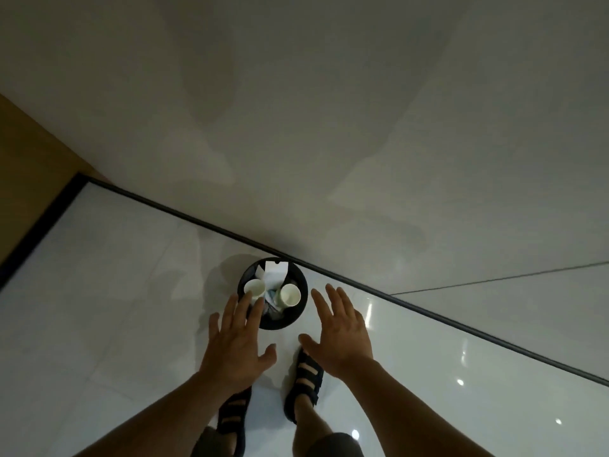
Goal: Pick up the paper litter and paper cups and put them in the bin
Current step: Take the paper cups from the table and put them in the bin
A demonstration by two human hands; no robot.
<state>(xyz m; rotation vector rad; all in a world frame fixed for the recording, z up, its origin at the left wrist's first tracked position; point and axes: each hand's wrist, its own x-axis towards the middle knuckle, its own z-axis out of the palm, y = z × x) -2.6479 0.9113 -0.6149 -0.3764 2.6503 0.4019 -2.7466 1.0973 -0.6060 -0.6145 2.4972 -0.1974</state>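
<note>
A round black bin is holding two cups and crumpled paper. Both hands, left and right, are hovering above it with fingers spread, gripping nothing.

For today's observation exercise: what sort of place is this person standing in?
Probably an indoor room or hallway corner. Glossy white floor tiles reflect ceiling lights, a plain wall meets them at a dark baseboard, and a small black bin stands by it.
</note>
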